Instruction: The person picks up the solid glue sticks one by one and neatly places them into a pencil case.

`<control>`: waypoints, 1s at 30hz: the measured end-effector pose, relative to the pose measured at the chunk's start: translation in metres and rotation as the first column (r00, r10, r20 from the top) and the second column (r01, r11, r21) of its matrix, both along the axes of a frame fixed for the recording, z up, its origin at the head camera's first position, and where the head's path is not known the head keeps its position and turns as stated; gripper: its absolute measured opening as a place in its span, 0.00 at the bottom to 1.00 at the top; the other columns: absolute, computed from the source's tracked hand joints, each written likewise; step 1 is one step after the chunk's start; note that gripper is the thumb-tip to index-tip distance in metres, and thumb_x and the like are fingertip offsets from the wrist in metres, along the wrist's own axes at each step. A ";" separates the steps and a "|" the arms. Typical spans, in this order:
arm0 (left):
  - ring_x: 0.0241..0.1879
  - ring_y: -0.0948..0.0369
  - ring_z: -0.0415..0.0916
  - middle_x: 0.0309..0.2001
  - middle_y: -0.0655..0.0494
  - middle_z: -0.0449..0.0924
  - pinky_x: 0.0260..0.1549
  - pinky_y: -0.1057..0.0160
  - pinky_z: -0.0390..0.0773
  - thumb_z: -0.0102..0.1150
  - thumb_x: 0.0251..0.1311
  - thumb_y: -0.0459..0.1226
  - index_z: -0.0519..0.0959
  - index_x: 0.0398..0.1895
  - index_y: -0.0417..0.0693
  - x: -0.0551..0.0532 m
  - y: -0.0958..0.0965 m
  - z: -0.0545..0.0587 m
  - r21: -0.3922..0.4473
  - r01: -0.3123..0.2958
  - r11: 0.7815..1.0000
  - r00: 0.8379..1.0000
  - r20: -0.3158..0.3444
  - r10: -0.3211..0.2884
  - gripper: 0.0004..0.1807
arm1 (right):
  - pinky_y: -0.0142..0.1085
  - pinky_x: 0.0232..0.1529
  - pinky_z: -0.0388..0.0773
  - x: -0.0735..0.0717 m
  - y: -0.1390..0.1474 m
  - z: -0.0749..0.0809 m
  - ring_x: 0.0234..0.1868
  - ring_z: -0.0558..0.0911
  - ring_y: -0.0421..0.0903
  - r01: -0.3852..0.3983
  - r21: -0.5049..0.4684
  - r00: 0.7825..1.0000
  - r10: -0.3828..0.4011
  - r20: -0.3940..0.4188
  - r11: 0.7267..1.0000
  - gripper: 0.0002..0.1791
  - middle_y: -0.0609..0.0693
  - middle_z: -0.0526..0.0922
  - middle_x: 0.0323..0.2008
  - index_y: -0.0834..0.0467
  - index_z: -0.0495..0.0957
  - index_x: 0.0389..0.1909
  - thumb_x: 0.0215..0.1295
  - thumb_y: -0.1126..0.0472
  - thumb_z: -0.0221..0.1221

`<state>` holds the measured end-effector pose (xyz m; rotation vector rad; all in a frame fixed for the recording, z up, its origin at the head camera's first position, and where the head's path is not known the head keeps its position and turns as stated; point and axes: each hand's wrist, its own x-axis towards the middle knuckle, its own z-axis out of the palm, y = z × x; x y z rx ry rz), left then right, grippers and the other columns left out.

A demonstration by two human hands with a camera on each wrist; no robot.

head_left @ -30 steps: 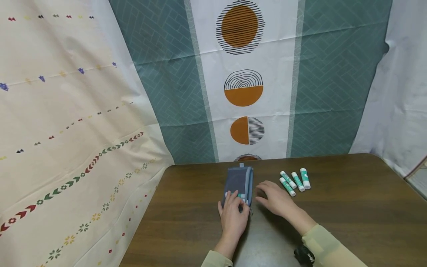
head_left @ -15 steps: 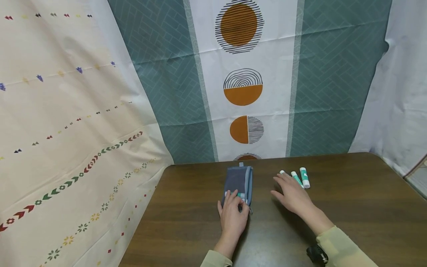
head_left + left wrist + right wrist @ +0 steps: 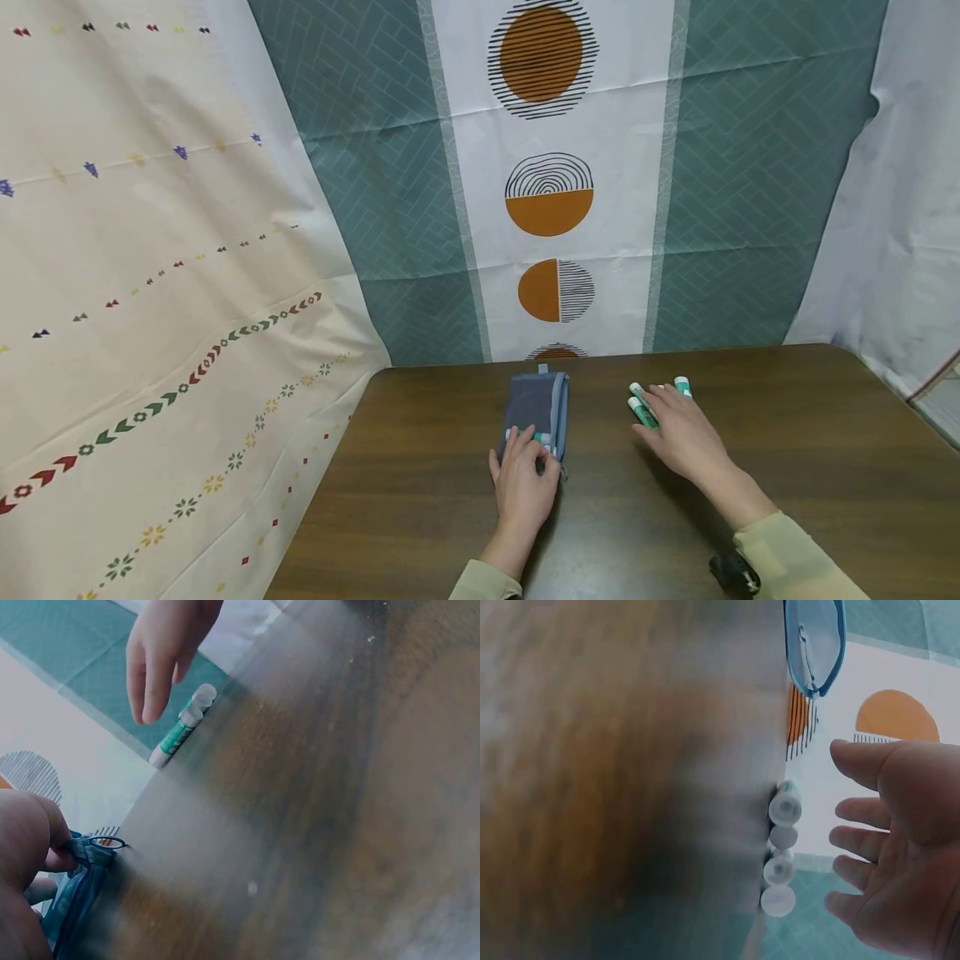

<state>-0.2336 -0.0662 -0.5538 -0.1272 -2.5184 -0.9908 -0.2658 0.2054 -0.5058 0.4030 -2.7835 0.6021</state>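
Observation:
In the head view, my left hand (image 3: 522, 492) lies over the near end of a blue-grey zip pouch (image 3: 531, 400). Its thumb and a finger pinch the edge by the zip, as the left wrist view shows at the pouch's corner (image 3: 94, 853). A green-and-white stick (image 3: 542, 437) shows on the pouch by the fingertips. My right hand (image 3: 681, 433), fingers spread, hovers over several green-and-white glue sticks (image 3: 642, 412), hiding part of them in the head view. Their round ends (image 3: 778, 901) stand in a row in the right wrist view, apart from the fingers.
Both hands work over a brown wooden table (image 3: 420, 483). A teal and white cloth (image 3: 607, 167) with orange circles hangs behind its far edge. At left hangs a cream patterned cloth (image 3: 172, 250), at right a white one (image 3: 900, 208).
My right hand has moved from beside the pouch rightward until it is over the glue sticks. The left hand has kept its hold on the pouch.

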 end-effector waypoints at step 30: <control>0.79 0.44 0.69 0.70 0.51 0.84 0.72 0.17 0.51 0.66 0.63 0.32 0.73 0.22 0.59 0.000 0.000 0.000 0.006 0.011 1.000 1.000 0.007 -0.011 0.16 | 0.70 0.71 0.69 0.003 0.017 -0.010 0.79 0.64 0.77 0.052 0.050 0.995 -0.056 0.083 0.997 0.14 0.77 0.73 0.72 0.63 0.83 0.44 0.69 0.57 0.74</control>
